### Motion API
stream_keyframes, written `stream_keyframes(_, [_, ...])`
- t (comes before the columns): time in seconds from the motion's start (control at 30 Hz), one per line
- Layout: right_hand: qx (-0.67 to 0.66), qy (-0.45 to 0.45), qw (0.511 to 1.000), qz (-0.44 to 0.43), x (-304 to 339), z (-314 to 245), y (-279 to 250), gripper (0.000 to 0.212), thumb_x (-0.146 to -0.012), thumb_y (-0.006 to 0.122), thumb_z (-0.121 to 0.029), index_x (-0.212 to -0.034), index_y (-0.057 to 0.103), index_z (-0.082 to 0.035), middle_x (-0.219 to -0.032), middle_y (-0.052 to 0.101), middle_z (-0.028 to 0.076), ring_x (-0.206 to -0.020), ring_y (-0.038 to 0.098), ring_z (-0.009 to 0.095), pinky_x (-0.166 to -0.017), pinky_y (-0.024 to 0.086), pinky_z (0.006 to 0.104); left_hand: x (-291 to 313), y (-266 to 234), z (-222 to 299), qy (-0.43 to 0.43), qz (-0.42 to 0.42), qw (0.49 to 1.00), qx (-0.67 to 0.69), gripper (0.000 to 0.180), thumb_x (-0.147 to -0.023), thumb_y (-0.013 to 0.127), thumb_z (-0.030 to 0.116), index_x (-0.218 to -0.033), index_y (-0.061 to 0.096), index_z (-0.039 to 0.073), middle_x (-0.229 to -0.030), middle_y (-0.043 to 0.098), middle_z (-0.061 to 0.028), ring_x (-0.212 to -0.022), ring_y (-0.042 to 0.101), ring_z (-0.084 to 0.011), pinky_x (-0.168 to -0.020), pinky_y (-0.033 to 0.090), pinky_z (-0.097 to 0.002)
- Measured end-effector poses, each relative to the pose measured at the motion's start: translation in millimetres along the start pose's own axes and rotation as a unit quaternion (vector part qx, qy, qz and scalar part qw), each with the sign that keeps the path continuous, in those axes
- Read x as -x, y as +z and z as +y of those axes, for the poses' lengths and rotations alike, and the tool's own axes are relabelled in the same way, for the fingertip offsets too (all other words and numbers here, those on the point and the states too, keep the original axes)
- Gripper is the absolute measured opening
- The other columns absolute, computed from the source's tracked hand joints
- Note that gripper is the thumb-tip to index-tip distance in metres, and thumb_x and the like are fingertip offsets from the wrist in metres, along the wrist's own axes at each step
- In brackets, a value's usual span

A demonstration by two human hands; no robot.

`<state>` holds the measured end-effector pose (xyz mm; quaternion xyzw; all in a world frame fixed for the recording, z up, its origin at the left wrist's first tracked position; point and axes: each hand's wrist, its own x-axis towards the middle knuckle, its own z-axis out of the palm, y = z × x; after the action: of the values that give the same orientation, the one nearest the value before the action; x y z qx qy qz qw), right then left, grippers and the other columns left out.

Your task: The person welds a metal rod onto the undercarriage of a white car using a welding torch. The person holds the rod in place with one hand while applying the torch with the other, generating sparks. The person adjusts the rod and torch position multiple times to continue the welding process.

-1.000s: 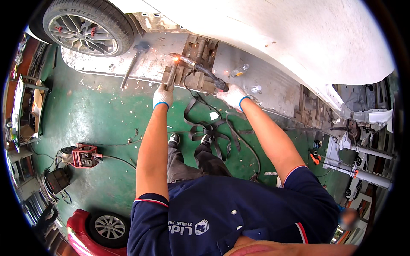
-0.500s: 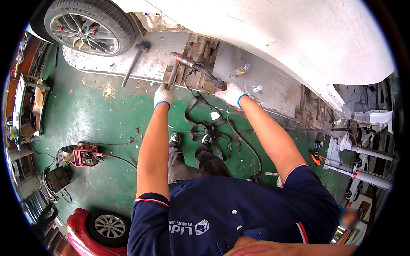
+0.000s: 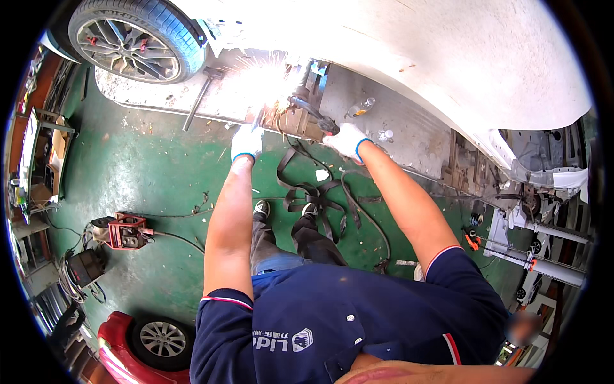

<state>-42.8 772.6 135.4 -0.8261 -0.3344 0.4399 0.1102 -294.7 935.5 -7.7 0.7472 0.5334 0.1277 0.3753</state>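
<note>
A white glove with a blue cuff covers each hand. My right hand is closed around the handle of a welding torch, whose tip points left into a bright white glare. Sparks spray from that glare over the metal clamp block on the platform edge. Closed around a narrow metal bar, my left hand is just below the glare. The bar's far end and the torch tip are lost in the light.
Above hangs a white car body, with a wheel at upper left. A hammer and a clear bottle lie on the platform. Black straps and cables tangle near my feet. A red-framed machine stands left.
A blinding arc has lit at the torch tip, with sparks flying and light washing over the wheel and platform. Both hands stay almost where they were, still gripping the torch and bar.
</note>
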Motion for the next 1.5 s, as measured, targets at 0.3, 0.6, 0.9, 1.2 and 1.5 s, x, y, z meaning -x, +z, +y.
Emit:
stream_keyframes(0.3, [0.029,-0.022,0.999,0.02,-0.4,-1.2,0.5,0.041,-0.084,0.075,-0.038,-0.112,0.072,-0.008,-0.084,0.073,0.015,-0.064,0.068,0.025,-0.064,0.056,0.0416,-6.3,6.3,-11.5,-0.033,-0.009,0.999,-0.017,0.046,-0.099,0.065,0.043,-0.122,0.069,0.004,-0.12,0.071,-0.0281,-0.113,0.067,-0.0457,-0.097,0.052,-0.0501])
stream_keyframes(0.6, [-0.06,0.013,0.998,0.001,8.5,16.5,-2.7,0.034,-0.086,0.075,-0.035,-0.11,0.072,-0.011,-0.077,0.067,0.01,-0.063,0.063,0.019,-0.062,0.053,0.0388,3.1,-1.5,5.4,-0.103,-0.03,0.992,0.071,0.042,-0.099,0.068,0.04,-0.123,0.072,0.006,-0.113,0.075,-0.025,-0.11,0.071,-0.0426,-0.096,0.054,-0.047])
stream_keyframes(0.9, [-0.007,-0.022,1.0,0.015,-12.3,31.3,8.1,0.036,-0.088,0.076,-0.031,-0.114,0.069,-0.007,-0.078,0.065,0.007,-0.063,0.06,0.019,-0.059,0.048,0.0374,2.4,-0.9,8.0,-0.103,-0.034,0.991,0.074,0.045,-0.099,0.068,0.042,-0.125,0.072,0.006,-0.115,0.075,-0.0243,-0.112,0.071,-0.0415,-0.097,0.054,-0.0465])
stream_keyframes(1.2, [0.0,-0.03,0.999,0.016,-12.1,21.9,7.0,0.039,-0.087,0.078,-0.033,-0.112,0.068,-0.006,-0.075,0.064,0.006,-0.057,0.058,0.017,-0.054,0.048,0.0371,1.0,5.1,2.7,-0.083,-0.005,0.994,0.073,0.044,-0.098,0.069,0.04,-0.117,0.073,0.001,-0.105,0.076,-0.0222,-0.1,0.073,-0.0366,-0.091,0.055,-0.0438])
stream_keyframes(1.5, [0.01,-0.005,1.0,0.018,-13.0,22.6,4.5,0.044,-0.083,0.077,-0.039,-0.111,0.074,-0.006,-0.097,0.076,0.018,-0.089,0.072,0.028,-0.083,0.056,0.0405,2.7,0.7,11.0,-0.081,-0.009,0.994,0.066,0.044,-0.099,0.068,0.042,-0.115,0.073,0.001,-0.106,0.075,-0.0245,-0.102,0.072,-0.0396,-0.091,0.054,-0.0451])
